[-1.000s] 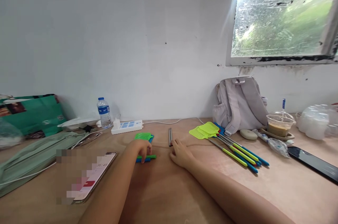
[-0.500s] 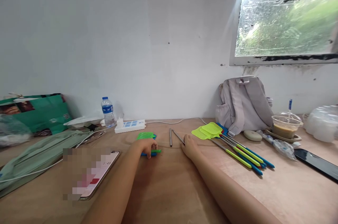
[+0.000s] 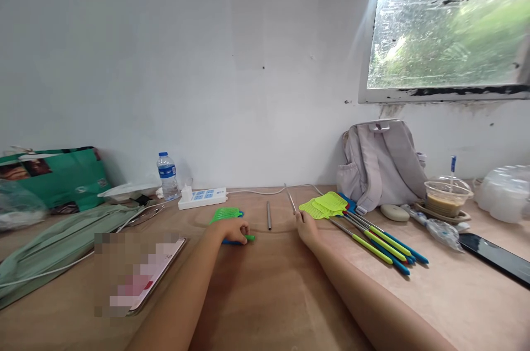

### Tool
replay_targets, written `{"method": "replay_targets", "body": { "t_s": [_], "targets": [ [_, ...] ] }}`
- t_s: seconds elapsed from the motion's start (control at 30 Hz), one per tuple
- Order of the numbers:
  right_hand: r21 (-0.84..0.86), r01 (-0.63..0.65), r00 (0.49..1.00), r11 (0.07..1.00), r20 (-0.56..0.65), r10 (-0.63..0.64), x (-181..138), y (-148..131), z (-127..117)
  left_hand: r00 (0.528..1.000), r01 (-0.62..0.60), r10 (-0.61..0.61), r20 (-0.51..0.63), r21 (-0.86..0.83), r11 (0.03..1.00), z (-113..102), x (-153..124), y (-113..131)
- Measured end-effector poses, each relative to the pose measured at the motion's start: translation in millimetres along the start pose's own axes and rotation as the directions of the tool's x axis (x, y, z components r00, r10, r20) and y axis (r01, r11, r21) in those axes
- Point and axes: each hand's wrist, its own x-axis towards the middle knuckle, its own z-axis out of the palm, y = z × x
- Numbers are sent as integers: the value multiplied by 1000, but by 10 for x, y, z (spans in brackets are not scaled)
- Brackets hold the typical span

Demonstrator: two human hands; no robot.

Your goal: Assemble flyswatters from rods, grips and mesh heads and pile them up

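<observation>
My left hand (image 3: 232, 229) is closed over the green and blue handles (image 3: 249, 238) of two small fly swatters, whose green mesh head (image 3: 226, 213) lies just beyond it on the wooden table (image 3: 265, 296). My right hand (image 3: 307, 227) grips the lower end of a thin metal rod (image 3: 290, 198) and holds it tilted up off the table. A second metal rod (image 3: 269, 215) lies flat between my hands.
Several fly swatters (image 3: 364, 229) with yellow-green heads lie right of my right hand. Behind them lean a grey backpack (image 3: 381, 163), a drink cup (image 3: 446, 197) and a dark phone (image 3: 494, 254). At left are a phone (image 3: 144, 276), a power strip (image 3: 202, 197), a water bottle (image 3: 167, 176) and green cloth (image 3: 53, 240).
My right hand picked one of the two metal rods off the table and moved right with it, raising its far end. My left hand stayed on the swatter handles.
</observation>
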Motion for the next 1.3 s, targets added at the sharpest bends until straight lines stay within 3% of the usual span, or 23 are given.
{"method": "replay_targets", "body": {
  "t_s": [0.2, 0.37, 0.47, 0.57, 0.67, 0.8, 0.9, 1.1, 1.3],
  "targets": [
    [331, -58, 997, 942, 74, 35, -450, -112, -146, 997, -48, 49, -59, 18, 999, 42, 33, 97],
    [660, -228, 973, 716, 175, 148, -784, -211, -276, 966, -172, 173, -190, 23, 985, 29, -12, 363],
    [700, -117, 993, 704, 91, 75, -801, -328, -373, 922, -291, 268, -281, -45, 956, 35, -49, 610],
    [634, 101, 995, 767, -56, -85, -762, -455, -512, 888, -436, 350, -297, -308, 846, 82, -75, 860],
    [509, 277, 961, 815, -130, -245, -735, -533, -669, 865, -501, 404, -297, -522, 690, 164, -81, 1050],
    [333, 373, 928, 866, -148, -343, -713, -548, -789, 852, -513, 419, -313, -658, 551, 285, -71, 1193],
    [224, 361, 932, 905, -124, -341, -690, -520, -804, 844, -524, 440, -308, -654, 546, 333, -82, 1252],
    [8, 413, 909, 910, 48, -413, -678, -543, -848, 825, -560, 465, -322, -579, 593, 312, -150, 1334],
    [-18, 445, 889, 895, 129, -439, -719, -582, -790, 803, -588, 498, -327, -570, 574, 345, -144, 1365]
  ]
}}
